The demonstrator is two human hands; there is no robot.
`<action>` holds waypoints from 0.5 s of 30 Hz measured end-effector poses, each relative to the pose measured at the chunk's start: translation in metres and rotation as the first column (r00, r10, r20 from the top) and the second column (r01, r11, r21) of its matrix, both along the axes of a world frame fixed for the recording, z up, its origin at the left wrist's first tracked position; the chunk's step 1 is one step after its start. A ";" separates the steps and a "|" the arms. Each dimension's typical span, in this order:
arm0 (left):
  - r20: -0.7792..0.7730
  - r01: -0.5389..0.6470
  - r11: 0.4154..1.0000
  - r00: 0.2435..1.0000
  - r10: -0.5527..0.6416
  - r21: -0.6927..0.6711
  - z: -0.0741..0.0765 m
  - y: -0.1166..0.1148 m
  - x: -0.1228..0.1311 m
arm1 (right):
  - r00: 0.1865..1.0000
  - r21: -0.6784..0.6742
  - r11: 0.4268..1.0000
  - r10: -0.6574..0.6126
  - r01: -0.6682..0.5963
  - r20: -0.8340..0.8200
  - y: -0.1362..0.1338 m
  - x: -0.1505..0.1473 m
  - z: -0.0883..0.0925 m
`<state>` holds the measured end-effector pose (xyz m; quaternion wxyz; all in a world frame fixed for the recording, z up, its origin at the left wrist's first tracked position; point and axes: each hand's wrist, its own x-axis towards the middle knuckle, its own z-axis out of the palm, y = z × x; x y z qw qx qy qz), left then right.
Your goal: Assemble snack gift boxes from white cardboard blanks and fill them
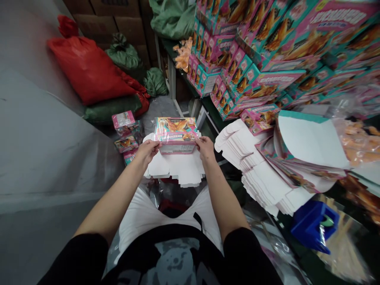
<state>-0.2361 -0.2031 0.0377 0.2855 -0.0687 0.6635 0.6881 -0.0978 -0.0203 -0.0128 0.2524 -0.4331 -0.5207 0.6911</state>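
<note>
Both bare hands grip the same object. The left hand (pixel 147 152) and the right hand (pixel 204 148) are closed on opposite lower corners of a printed pink-and-teal box (pixel 176 134), which is wrapped in clear plastic. The box sits flat on a pile of white die-cut carton blanks (pixel 175 168), which rests over the person's white shorts (pixel 139 215), below a black graphic T-shirt (pixel 172 253).

Just to the left of the box, a few small printed boxes in plastic wrap (pixel 126 134) lie in a loose heap. To the right is a taller stack of white carton blanks (pixel 261 170), with printed blanks (pixel 299 158) lying against it. Beyond those are orange pieces in a clear bag (pixel 359 140), and lower down is a blue plastic object wrapped in film (pixel 314 225).

Finished pink-and-teal boxes (pixel 246 51) are stacked high along the right side, on a dark desk (pixel 208 109) with pale metal legs. A green sack (pixel 172 19) and loose orange pieces (pixel 183 53) sit at its far end.

Farther off, a red sack (pixel 86 67) and green sacks (pixel 123 53) lean in the corner against brown cardboard cartons (pixel 103 19). A grey wall (pixel 38 118) runs down the left side.
</note>
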 end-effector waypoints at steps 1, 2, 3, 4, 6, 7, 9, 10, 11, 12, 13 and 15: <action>-0.008 0.002 1.000 1.000 -0.002 -0.004 0.000 0.000 0.000 | 1.000 -0.022 1.000 -0.018 0.018 -0.011 0.000 0.000 0.000; -0.016 0.005 1.000 1.000 -0.005 -0.005 0.000 0.001 0.001 | 0.998 -0.062 0.997 -0.052 0.051 -0.026 -0.001 0.000 0.000; -0.026 0.008 1.000 1.000 -0.008 -0.007 0.000 0.001 0.001 | 0.995 -0.108 0.991 -0.090 0.085 -0.045 -0.003 -0.001 0.001; -0.038 0.012 1.000 0.999 -0.012 -0.008 0.000 0.002 0.002 | 0.988 -0.161 0.979 -0.135 0.123 -0.067 -0.005 -0.002 0.002; -0.060 0.024 1.000 0.998 -0.025 -0.011 -0.001 0.003 0.002 | 0.966 -0.262 0.943 -0.237 0.203 -0.105 -0.013 -0.006 0.003; -0.072 0.030 0.999 0.997 -0.031 -0.014 -0.002 0.003 0.002 | 0.952 -0.295 0.925 -0.282 0.238 -0.117 -0.019 -0.009 0.003; -0.095 0.037 0.999 0.995 -0.038 -0.020 -0.004 0.003 0.002 | 0.929 -0.323 0.904 -0.339 0.279 -0.147 -0.031 -0.016 0.001; -0.106 0.038 0.999 0.994 -0.040 -0.022 -0.005 0.003 0.001 | 0.919 -0.333 0.898 -0.358 0.289 -0.167 -0.036 -0.020 0.000; -0.115 0.038 0.999 0.993 -0.041 -0.025 -0.006 0.003 0.000 | 0.908 -0.343 0.892 -0.373 0.295 -0.188 -0.041 -0.024 -0.002; -0.121 0.039 0.999 0.992 -0.042 -0.027 -0.007 0.002 0.000 | 0.897 -0.354 0.885 -0.390 0.303 -0.207 -0.045 -0.028 -0.003; -0.127 0.041 0.999 0.991 -0.044 -0.029 -0.008 0.002 -0.001 | 0.886 -0.364 0.877 -0.407 0.312 -0.221 -0.048 -0.031 -0.005; -0.134 0.047 0.998 0.990 -0.051 -0.035 -0.008 0.001 -0.002 | 0.867 -0.383 0.860 -0.443 0.337 -0.230 -0.052 -0.037 -0.007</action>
